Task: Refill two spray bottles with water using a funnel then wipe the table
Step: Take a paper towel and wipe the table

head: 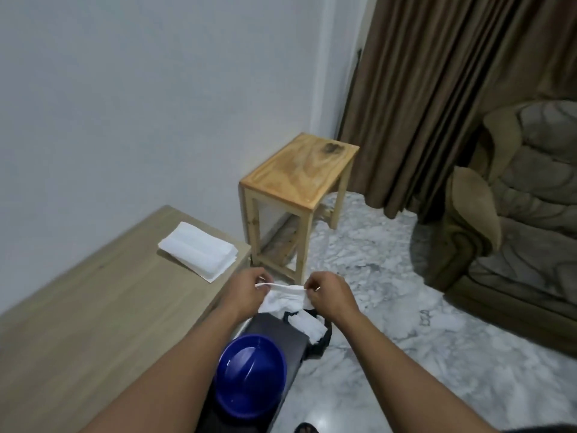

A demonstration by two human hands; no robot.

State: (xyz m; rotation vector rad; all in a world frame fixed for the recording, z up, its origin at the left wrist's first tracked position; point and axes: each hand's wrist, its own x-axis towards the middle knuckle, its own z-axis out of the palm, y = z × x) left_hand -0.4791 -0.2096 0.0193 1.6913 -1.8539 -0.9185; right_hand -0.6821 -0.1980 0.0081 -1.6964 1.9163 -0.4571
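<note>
My left hand (246, 289) and my right hand (327, 292) each pinch one end of a crumpled white tissue (285, 296), stretched between them beyond the table's right end. Below the tissue a black bag (321, 342) holds more crumpled white tissue. A blue bowl (249, 375) sits on a dark surface (278, 332) under my left forearm. A stack of folded white tissues (199, 253) lies on the light wood table (93, 301) near its far right corner. No spray bottle or funnel is in view.
A small pine side table (299, 173) stands against the white wall ahead. Brown curtains (452, 89) hang at the right, and a brown sofa (515, 229) fills the right side. The floor is grey-white marble (390, 323). A sandal tip (306, 428) shows at the bottom.
</note>
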